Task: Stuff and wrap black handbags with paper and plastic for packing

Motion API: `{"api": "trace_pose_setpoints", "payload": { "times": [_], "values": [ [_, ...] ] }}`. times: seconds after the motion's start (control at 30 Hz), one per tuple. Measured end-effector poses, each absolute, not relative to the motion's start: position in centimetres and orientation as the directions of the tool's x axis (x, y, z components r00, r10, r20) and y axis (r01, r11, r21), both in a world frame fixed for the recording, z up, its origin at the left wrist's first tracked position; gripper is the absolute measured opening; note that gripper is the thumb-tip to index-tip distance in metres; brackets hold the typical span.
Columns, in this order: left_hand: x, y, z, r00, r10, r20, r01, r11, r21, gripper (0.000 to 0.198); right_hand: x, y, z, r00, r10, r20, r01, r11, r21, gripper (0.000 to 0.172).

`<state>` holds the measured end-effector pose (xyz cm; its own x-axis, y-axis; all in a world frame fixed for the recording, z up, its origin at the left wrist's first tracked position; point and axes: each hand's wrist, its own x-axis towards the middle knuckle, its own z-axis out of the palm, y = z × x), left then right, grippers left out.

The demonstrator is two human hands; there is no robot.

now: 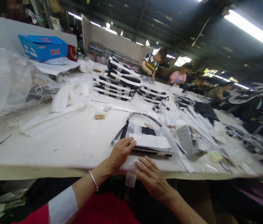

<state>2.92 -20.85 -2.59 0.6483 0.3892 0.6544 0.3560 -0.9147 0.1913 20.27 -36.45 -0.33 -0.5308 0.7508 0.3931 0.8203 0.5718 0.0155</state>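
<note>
A black-and-white bag (148,130) with a dark curved strap (143,114) lies flat near the table's front edge. Translucent wrapping shows around it, and a folded white sheet (153,142) rests across its front. My left hand (121,151) is at the sheet's left end, its fingers bent together on the corner; the undersides of those fingers are hidden. Just below the bag, my right hand (153,179) is held palm down, fingers stretched and slightly apart. Beside its fingertips a clear plastic strip (130,178) hangs over the table edge.
Striped bags (119,82) are stacked farther back, and a brown tag (99,116) lies left. A grey tape dispenser (187,140) stands right of the bag. White sheeting (63,99), clear plastic (2,84) and a blue box (43,47) occupy the left. Several people work beyond.
</note>
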Motion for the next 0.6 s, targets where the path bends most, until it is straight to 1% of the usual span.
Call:
{"api": "trace_pose_setpoints", "payload": {
  "times": [0.07, 0.13, 0.23, 0.3, 0.4, 0.53, 0.6],
  "values": [
    [2.9, -20.7, -2.6, 0.666, 0.362, 0.652, 0.357, -0.922, 0.147, 0.037, 20.1, -36.7, -2.4, -0.525, 0.770, 0.363, 0.845, 0.521, 0.117, 0.044],
    [2.8, -20.5, -2.6, 0.689, 0.341, 0.640, 0.346, -0.930, 0.123, 0.036, 19.8, -36.2, -4.0, -0.488, 0.771, 0.409, 0.869, 0.472, 0.148, 0.046],
    [2.7, -20.5, -2.4, 0.700, 0.345, 0.625, 0.330, -0.933, 0.145, 0.037, 19.3, -35.5, -4.6, -0.429, 0.753, 0.499, 0.887, 0.455, 0.076, 0.041],
    [2.7, -20.6, -2.2, 0.699, 0.350, 0.623, 0.314, -0.934, 0.172, 0.037, 18.9, -35.1, -3.6, -0.419, 0.728, 0.542, 0.868, 0.496, 0.004, 0.036],
    [2.8, -20.8, -2.1, 0.695, 0.355, 0.625, 0.306, -0.933, 0.189, 0.036, 18.6, -34.4, -0.7, -0.392, 0.693, 0.605, 0.841, 0.537, -0.069, 0.031],
    [2.9, -20.8, -2.1, 0.681, 0.362, 0.637, 0.307, -0.930, 0.200, 0.035, 19.1, -31.6, 3.4, -0.293, 0.678, 0.674, 0.877, 0.472, -0.094, 0.029],
    [3.0, -20.8, -2.2, 0.673, 0.355, 0.649, 0.292, -0.933, 0.208, 0.033, 19.7, -29.6, 4.5, -0.263, 0.712, 0.652, 0.888, 0.442, -0.125, 0.024]
  ]
}}
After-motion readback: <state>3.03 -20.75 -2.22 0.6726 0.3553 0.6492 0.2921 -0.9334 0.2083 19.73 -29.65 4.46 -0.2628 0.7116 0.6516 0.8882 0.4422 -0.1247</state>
